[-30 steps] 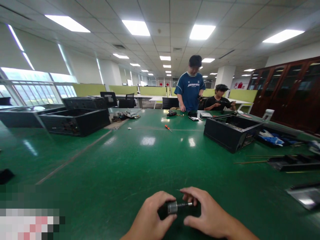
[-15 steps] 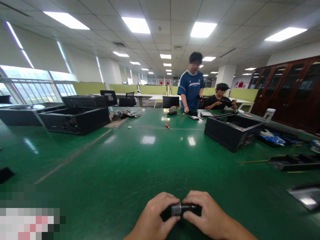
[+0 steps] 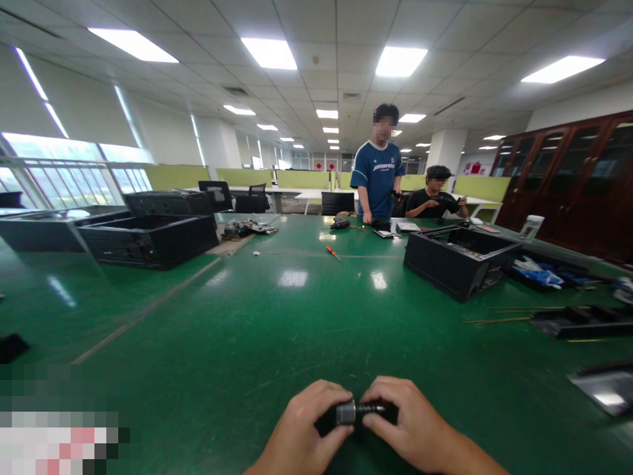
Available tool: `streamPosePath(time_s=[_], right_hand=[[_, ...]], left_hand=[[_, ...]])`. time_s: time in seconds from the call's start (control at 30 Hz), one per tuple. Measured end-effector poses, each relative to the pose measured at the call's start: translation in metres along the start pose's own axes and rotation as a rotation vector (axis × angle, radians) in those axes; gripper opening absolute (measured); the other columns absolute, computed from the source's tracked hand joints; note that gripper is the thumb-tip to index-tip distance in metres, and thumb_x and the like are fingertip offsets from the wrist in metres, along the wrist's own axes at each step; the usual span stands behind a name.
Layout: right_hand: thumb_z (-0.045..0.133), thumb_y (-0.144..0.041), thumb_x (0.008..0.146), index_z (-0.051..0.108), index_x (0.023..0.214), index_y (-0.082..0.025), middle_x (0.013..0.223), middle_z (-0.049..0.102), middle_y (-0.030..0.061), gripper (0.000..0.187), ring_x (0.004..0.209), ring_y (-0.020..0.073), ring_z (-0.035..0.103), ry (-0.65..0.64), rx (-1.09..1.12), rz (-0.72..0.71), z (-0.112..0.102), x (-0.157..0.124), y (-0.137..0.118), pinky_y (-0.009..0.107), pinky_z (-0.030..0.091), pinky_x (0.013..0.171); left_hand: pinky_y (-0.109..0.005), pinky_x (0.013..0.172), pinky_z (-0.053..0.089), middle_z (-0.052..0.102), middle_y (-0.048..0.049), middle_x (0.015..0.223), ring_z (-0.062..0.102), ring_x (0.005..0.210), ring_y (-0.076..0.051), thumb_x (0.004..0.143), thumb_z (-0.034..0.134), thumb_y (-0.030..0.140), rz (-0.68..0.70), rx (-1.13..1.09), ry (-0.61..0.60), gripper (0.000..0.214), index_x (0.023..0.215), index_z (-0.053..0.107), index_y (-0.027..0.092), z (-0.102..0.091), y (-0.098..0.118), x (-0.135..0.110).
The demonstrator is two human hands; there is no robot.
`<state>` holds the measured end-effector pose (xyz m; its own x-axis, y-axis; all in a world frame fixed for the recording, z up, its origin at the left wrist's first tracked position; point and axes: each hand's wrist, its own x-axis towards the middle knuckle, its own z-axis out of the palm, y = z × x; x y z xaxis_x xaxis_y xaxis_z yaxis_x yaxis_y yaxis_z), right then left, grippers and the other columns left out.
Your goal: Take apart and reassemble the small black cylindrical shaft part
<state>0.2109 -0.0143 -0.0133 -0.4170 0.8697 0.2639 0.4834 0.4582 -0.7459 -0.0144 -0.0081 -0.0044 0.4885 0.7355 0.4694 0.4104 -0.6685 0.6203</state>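
Observation:
At the near edge of the view, both hands meet around a small dark metal piece that looks like a threaded bolt (image 3: 372, 409) with a grey block-like nut (image 3: 345, 413) at its left end. My left hand (image 3: 309, 419) pinches the nut between thumb and fingers. From the other side, my right hand (image 3: 408, 415) grips the dark shaft, its fingertips and thumb closed round it. Fingers partly cover both ends, so their exact shape is hidden. The piece is held level, just above the green table (image 3: 277, 330).
Black computer cases stand at left (image 3: 148, 241) and right (image 3: 459, 260). An orange screwdriver (image 3: 332, 251) lies mid-table, a drill (image 3: 340, 224) beyond. Long thin rods (image 3: 497, 321) and a black tray (image 3: 583, 323) are at right. Two people (image 3: 378, 175) are across the table.
Both hands stay in nearly the same place with the piece between them. The nut sits slightly further left, and the fingers have shifted a little. The camera view tilts very slightly.

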Motion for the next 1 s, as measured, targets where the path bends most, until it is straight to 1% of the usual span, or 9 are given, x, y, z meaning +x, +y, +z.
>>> streamPosePath(time_s=[0.23,0.47,0.63,0.87,1.0], right_hand=[[0.068,-0.024,0.084,0.071,0.090,-0.020,0.085,0.071,0.0028,0.008,0.080,0.0185,0.065,0.009,-0.025,0.006,-0.002,0.001,0.003,0.027,0.045,0.074],[0.061,-0.033,0.092,0.073,0.091,-0.021,0.084,0.071,0.0032,0.016,0.078,0.0190,0.064,-0.022,-0.052,0.014,-0.005,0.000,0.005,0.028,0.045,0.074],[0.057,-0.034,0.095,0.073,0.091,-0.021,0.082,0.069,0.0028,0.021,0.077,0.0181,0.064,-0.028,-0.061,0.008,-0.010,0.000,0.002,0.028,0.044,0.072],[0.063,-0.027,0.090,0.071,0.089,-0.020,0.083,0.069,0.0029,0.011,0.078,0.0184,0.064,0.007,-0.064,0.007,-0.013,-0.001,0.003,0.028,0.045,0.073],[0.065,-0.025,0.087,0.071,0.090,-0.020,0.084,0.070,0.0036,0.008,0.079,0.0191,0.064,0.005,-0.062,0.004,-0.014,-0.001,0.004,0.028,0.045,0.074]], left_hand=[[-0.028,0.079,0.058,0.076,-0.0041,0.093,0.072,0.086,-0.019,0.075,0.072,0.008,-0.012,0.008,0.011,0.032,0.101,0.071,0.026,-0.002,0.000,-0.001],[-0.028,0.079,0.058,0.076,-0.0040,0.094,0.073,0.086,-0.019,0.074,0.074,0.009,-0.035,0.038,0.029,0.033,0.103,0.070,0.025,-0.003,-0.002,0.000],[-0.028,0.081,0.058,0.076,-0.0038,0.095,0.073,0.087,-0.019,0.074,0.075,0.009,-0.042,0.050,0.038,0.033,0.102,0.070,0.025,-0.004,-0.003,-0.001],[-0.029,0.082,0.057,0.076,-0.0039,0.096,0.073,0.088,-0.019,0.074,0.075,0.009,-0.041,0.042,0.048,0.034,0.104,0.070,0.025,-0.007,-0.003,-0.002],[-0.028,0.082,0.058,0.076,-0.0037,0.096,0.073,0.088,-0.019,0.074,0.074,0.008,-0.033,0.032,0.051,0.034,0.103,0.070,0.025,-0.006,-0.003,0.000]])
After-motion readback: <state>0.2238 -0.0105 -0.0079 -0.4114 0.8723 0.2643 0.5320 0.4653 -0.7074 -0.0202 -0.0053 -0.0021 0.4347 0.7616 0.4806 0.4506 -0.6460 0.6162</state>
